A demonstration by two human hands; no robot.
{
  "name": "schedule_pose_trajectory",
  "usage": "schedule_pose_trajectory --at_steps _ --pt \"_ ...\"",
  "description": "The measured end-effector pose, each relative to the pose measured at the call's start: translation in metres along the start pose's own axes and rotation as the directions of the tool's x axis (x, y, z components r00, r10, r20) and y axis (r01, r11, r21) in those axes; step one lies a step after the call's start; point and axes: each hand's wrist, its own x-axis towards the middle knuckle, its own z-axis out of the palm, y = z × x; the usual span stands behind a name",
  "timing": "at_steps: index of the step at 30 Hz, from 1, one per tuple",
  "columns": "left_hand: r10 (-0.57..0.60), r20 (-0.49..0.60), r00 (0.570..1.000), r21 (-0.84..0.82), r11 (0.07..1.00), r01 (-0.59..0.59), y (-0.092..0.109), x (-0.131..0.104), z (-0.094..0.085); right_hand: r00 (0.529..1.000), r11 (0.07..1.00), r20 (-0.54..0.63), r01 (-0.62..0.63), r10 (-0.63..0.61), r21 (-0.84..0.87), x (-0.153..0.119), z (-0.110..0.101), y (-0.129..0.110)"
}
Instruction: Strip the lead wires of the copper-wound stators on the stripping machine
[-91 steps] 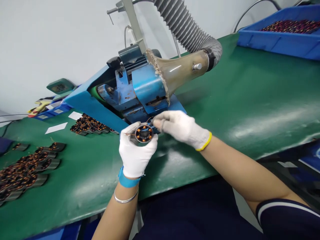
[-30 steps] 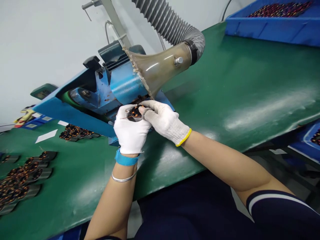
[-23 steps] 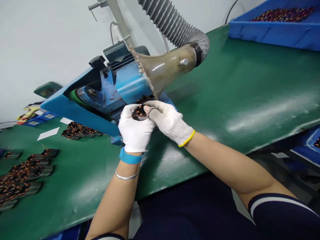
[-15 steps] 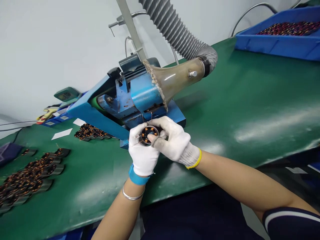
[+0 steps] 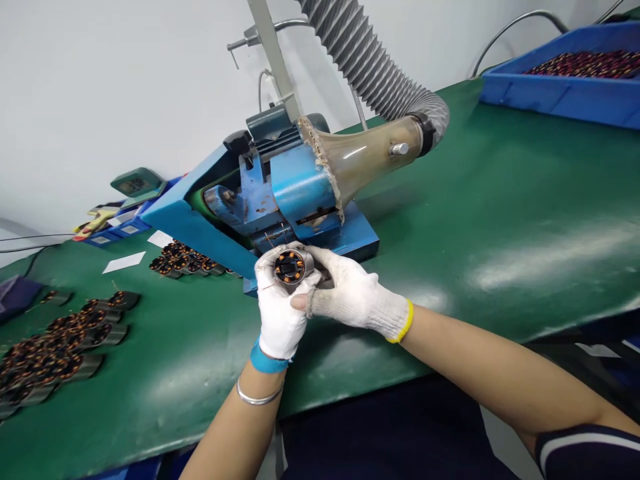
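A round metal motor part (image 5: pixel 291 267) with a black inside and orange copper windings is held in front of the blue machine (image 5: pixel 303 190). My gloved left hand (image 5: pixel 280 307) is wrapped round its left and lower side. On its right side, the fingers of my gloved right hand (image 5: pixel 345 287) are curved against the part, with the thumb near my left palm. Thin copper wires stick up from behind the part, close to the machine. The fingertips behind it are partly hidden.
Many similar wound parts (image 5: pixel 65 350) lie at the left, and another group (image 5: pixel 183 260) sits beside the machine. A grey hose (image 5: pixel 370 63) joins the machine's hood. At the far right stands a blue tray (image 5: pixel 560 97) of small pieces. White paper (image 5: pixel 124 263) lies at left.
The part now faces up more plainly between my hands. My right thumb has moved off its face, down towards my left palm. The whole view has shifted slightly.
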Motion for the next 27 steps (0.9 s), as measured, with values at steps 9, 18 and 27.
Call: schedule_pose_trajectory --at_steps 9,18,27 --pt "0.238 0.014 0.971 0.237 0.943 -0.234 0.002 -0.001 0.002 0.934 0.970 -0.310 0.221 -0.181 0.101 -0.001 0.010 0.009" --pt "0.254 0.032 0.967 0.288 0.924 -0.253 0.005 0.001 0.004 0.858 0.916 -0.508 0.263 -0.078 0.303 0.016 -0.035 -0.014" --pt "0.271 0.031 0.962 0.477 0.842 -0.253 0.015 -0.006 0.006 0.921 0.964 -0.382 0.160 -0.068 0.214 0.018 -0.027 -0.005"
